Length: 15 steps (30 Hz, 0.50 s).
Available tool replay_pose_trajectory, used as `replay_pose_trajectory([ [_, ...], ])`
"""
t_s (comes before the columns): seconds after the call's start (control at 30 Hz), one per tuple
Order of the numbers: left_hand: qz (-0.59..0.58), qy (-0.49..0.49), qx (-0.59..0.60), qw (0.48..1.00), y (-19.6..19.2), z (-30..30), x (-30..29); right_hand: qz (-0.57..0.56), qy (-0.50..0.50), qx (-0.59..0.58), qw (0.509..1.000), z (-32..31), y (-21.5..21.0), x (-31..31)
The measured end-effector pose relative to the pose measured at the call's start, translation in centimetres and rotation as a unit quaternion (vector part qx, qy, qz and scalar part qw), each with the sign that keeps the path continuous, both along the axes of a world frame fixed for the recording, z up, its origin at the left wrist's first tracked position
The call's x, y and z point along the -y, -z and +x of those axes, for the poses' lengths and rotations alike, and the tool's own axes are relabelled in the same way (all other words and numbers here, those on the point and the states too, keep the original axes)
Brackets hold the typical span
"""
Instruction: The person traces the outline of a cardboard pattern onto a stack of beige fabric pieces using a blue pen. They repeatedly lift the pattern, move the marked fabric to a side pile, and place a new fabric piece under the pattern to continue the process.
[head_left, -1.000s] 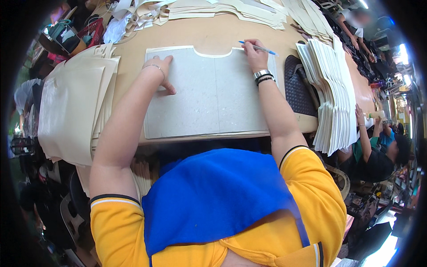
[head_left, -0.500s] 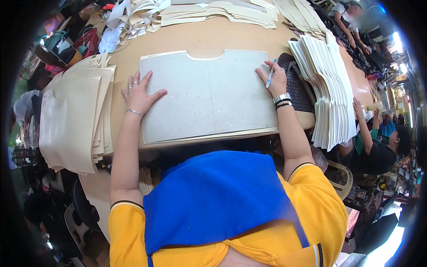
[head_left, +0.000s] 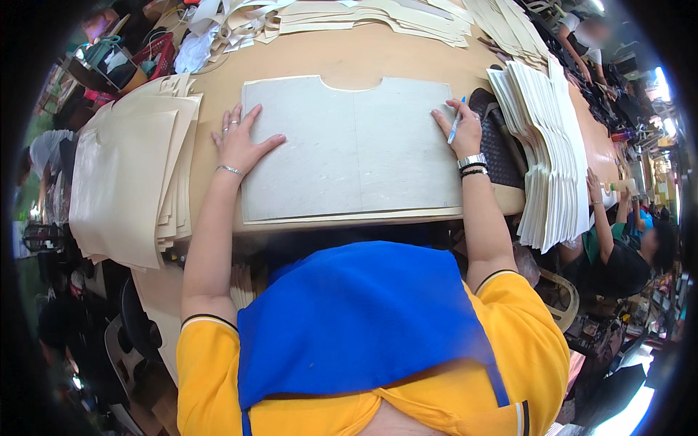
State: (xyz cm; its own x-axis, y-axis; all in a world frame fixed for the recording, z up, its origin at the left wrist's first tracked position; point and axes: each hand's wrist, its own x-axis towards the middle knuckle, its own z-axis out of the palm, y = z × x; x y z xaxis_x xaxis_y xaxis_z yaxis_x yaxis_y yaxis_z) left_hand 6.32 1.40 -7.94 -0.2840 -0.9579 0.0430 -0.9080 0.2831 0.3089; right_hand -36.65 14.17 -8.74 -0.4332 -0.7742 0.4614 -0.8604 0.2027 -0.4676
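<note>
A flat grey board template [head_left: 349,156] with a curved notch in its far edge lies on the table in front of me. Cream sheet material shows as a thin rim under it, along the near and far edges. My left hand [head_left: 243,142] rests with fingers spread on the template's left edge. At the right edge, my right hand [head_left: 464,131] holds a blue-and-white pen [head_left: 454,130] between thumb and fingers, its fingertips by the board.
Cut cream sheets [head_left: 131,167] are piled at the left, hanging over the table edge. A folded stack of white pieces [head_left: 542,145] stands at the right, beside a dark textured pad [head_left: 502,145]. Scraps [head_left: 247,18] and more cut pieces [head_left: 378,16] lie along the back. Other people work at right.
The whole scene has shifted slightly right in the picture as the view turned. Both hands keep about the same places on the template, and the pen stays in the right hand.
</note>
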Motion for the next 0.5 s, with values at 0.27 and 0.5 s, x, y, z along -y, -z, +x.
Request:
replay_pose_trajectory([
  [0.27,0.010,-0.006,-0.014,1.000,-0.01,-0.05,0.54,0.015,0.007,0.001,1.000,0.03,-0.11,0.08],
  [0.5,0.007,-0.004,-0.014,1.000,0.42,0.00,0.93,0.018,0.010,-0.002,1.000,-0.09,-0.08,0.08],
])
